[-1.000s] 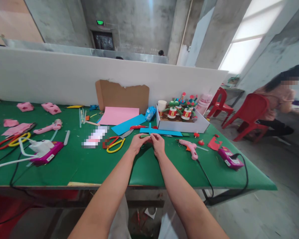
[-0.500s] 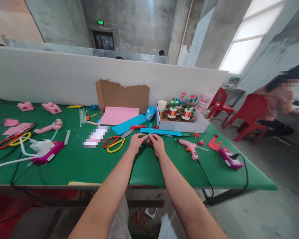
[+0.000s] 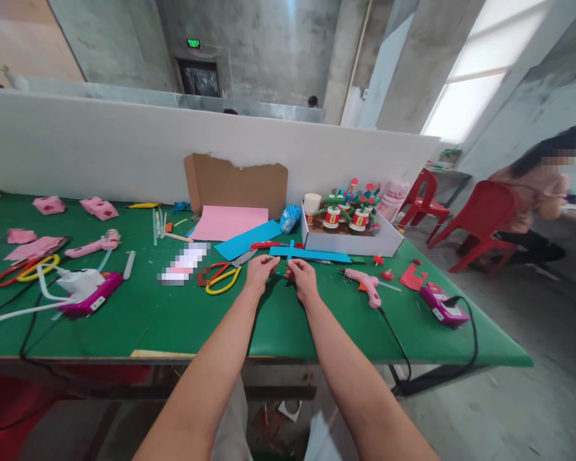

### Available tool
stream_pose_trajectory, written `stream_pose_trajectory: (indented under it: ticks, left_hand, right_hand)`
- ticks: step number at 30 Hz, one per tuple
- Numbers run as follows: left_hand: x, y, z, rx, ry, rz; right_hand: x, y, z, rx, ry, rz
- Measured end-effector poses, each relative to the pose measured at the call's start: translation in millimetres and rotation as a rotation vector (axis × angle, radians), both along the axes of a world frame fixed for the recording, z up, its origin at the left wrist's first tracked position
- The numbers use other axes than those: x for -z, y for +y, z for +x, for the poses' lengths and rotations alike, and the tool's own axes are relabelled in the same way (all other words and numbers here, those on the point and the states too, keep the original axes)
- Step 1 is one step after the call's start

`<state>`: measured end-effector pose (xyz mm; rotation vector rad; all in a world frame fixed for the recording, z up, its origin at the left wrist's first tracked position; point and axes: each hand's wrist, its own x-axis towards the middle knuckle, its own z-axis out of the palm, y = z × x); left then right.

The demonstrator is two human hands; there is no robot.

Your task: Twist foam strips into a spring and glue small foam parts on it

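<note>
Over the green table, my right hand [image 3: 302, 276] pinches the lower end of a narrow blue paper strip [image 3: 290, 248] that stands upright. Just left of it, my left hand [image 3: 262, 273] has its fingers pressed together; what they hold, if anything, is too small to name. Behind the fingers lies a long flat blue strip [image 3: 324, 256]. Red-handled scissors [image 3: 264, 245] lie beyond it. Left of my left hand rest scissors with yellow and red handles [image 3: 223, 280].
A white box [image 3: 350, 242] holds paper-cup figures. A pink glue gun [image 3: 365, 282] and purple power strip [image 3: 444, 306] are on the right, another power strip [image 3: 96, 296] on the left. A person [image 3: 532, 192] sits far right.
My fingertips have moved slightly apart, my left hand shifting a little to the left. The upright blue strip has moved slightly right.
</note>
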<state>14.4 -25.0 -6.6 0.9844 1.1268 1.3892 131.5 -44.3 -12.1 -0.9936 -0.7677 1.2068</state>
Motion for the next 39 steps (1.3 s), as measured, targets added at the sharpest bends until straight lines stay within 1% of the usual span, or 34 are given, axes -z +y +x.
stream_pose_trajectory:
  ticks: [4,6,8,10,12,14,17,20,23,29,39]
  left_hand:
    - [0.3,2.3,-2.4,-0.059,-0.104,-0.027]
    - [0.2,2.4,-2.9,-0.054,-0.160,-0.042]
    - [0.1,1.2,-1.9,-0.002,-0.156,-0.043]
    - [0.2,-1.0,0.5,0.086,-0.108,-0.032]
    - [0.1,-3.1,3.2,0.163,-0.061,-0.006]
    - [-0.3,-4.5,4.8,0.196,-0.044,0.019]
    - [-1.4,-5.0,4.3,0.185,-0.031,0.038]
    - [-2.6,-5.0,2.7,0.157,-0.003,0.038]
    - [-3.0,-5.4,2.4,0.156,0.012,0.024]
    - [-2.6,-5.1,1.8,0.139,-0.053,0.025]
    - [-1.9,-4.0,0.5,0.113,-0.090,-0.026]
  right_hand:
    - [-2.0,0.5,1.2,0.043,0.082,-0.039]
    - [-3.4,0.8,2.4,0.068,0.143,-0.055]
    - [-4.5,0.7,3.2,0.067,0.191,-0.059]
    - [-5.0,0.1,3.0,0.034,0.213,-0.055]
    - [-4.6,-0.5,1.9,-0.012,0.205,-0.049]
    - [-3.5,-1.0,0.5,-0.056,0.175,-0.038]
    - [-1.7,-1.2,-0.8,-0.100,0.121,-0.023]
    - [-0.7,-1.0,-0.6,-0.093,0.101,-0.006]
    - [-0.2,-0.6,0.0,-0.091,0.109,0.014]
    - [0.2,-1.0,-0.1,-0.121,0.125,0.015]
    - [0.1,-1.5,0.0,-0.144,0.121,0.020]
